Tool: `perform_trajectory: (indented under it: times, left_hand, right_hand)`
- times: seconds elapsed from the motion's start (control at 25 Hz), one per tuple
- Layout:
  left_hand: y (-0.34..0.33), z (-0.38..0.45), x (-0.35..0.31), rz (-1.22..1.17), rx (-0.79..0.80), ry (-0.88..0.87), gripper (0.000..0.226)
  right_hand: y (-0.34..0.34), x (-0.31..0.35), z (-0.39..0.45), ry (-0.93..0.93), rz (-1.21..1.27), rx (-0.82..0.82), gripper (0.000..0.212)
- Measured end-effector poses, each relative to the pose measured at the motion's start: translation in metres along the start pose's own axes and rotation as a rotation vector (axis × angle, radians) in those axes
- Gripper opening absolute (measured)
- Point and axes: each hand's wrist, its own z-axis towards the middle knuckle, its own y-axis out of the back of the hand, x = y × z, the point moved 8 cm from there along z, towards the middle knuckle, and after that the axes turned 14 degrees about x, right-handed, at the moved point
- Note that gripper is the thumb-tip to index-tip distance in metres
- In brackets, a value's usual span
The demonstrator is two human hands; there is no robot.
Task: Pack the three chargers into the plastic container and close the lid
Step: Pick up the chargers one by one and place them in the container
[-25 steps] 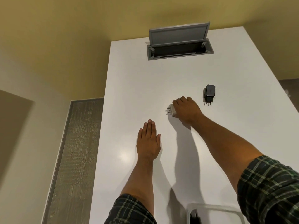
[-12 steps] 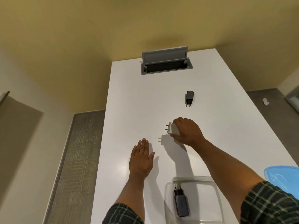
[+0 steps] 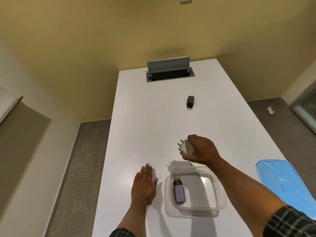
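Nearest the camera, on the white table point(image 3: 130, 117), the left hand point(image 3: 144, 187) is laid flat with fingers together beside the clear container point(image 3: 220, 199), in which a grey charger point(image 3: 179, 192) is seen lying; the blue lid point(image 3: 287, 187) is set apart at the right. Just beyond the container's far rim, a white charger point(image 3: 186, 147) is pinched in the raised right hand point(image 3: 200, 151), prongs pointed left. Farther off, a black charger point(image 3: 190, 102) is left on the table, short of the open grey hatch point(image 3: 169, 70).

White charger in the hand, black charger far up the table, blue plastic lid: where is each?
White charger point(image 3: 187, 147), head view, on its body.
Black charger point(image 3: 190, 101), head view, on its body.
Blue plastic lid point(image 3: 283, 183), head view, on its top face.
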Motion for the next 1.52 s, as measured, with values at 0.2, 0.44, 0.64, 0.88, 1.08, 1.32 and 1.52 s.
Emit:
perform_trajectory:
  times: [0.2,0.44,0.64,0.88,1.08,1.32,1.52]
  left_hand:
    - [-0.025,-0.024,-0.01,0.008,0.06,-0.005,0.064]
    - [-0.045,-0.039,-0.015,-0.007,0.143,0.009,0.063]
    - [-0.047,-0.037,-0.02,-0.043,0.247,0.022,0.064]
    - [-0.042,-0.036,-0.023,-0.118,0.375,0.037,0.063]
    - [-0.044,-0.033,-0.024,-0.102,0.426,0.053,0.063]
    - [-0.051,-0.03,-0.021,-0.052,0.458,0.062,0.064]
    - [-0.054,-0.028,-0.018,-0.038,0.476,0.069,0.068]
  right_hand:
    - [-0.006,0.008,-0.042,0.056,-0.012,0.025,0.049]
    - [-0.031,0.021,-0.077,0.161,-0.033,0.103,0.049]
    - [-0.062,0.015,-0.098,0.078,0.004,0.176,0.05]
    - [-0.09,0.008,-0.105,-0.14,0.035,0.302,0.059]
    - [-0.114,-0.002,-0.106,-0.305,0.073,0.395,0.057]
    - [-0.135,0.001,-0.11,-0.378,0.082,0.438,0.061]
    - [-0.144,0.006,-0.109,-0.41,0.096,0.443,0.064]
